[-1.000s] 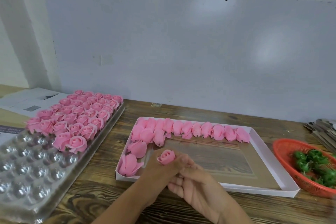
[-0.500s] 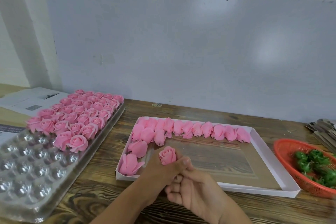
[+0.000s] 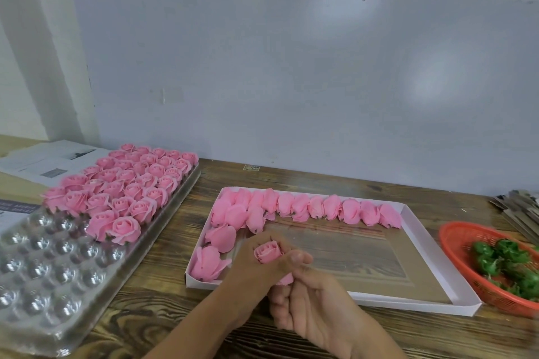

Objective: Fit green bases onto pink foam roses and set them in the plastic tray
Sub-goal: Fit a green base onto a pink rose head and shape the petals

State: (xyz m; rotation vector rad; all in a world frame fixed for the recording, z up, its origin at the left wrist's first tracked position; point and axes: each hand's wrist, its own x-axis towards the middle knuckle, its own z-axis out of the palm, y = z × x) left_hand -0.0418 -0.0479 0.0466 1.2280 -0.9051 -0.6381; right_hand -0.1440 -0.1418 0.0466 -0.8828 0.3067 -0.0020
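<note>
My left hand (image 3: pixel 250 277) grips a pink foam rose (image 3: pixel 268 253) over the near left corner of the white box, bloom facing up. My right hand (image 3: pixel 315 309) sits just under it, fingers curled at the rose's underside, where a bit of pink shows. No green base can be seen on this rose; its bottom is hidden by my fingers. The clear plastic tray (image 3: pixel 58 271) lies at the left, its far part filled with upright roses (image 3: pixel 131 183) and its near cups bare. Green bases (image 3: pixel 501 259) lie in an orange basket (image 3: pixel 455 242) at the right.
A shallow white box (image 3: pixel 423 242) in the middle holds several loose roses (image 3: pixel 320 207) along its far and left sides. Printed papers (image 3: pixel 43 160) lie behind the tray. A stack of flat grey pieces (image 3: pixel 519 207) sits at the far right. A wall closes off the table's back.
The rose has been turned between my fingers, from tilted leftward to bloom facing up. Both hands stay in about the same spot.
</note>
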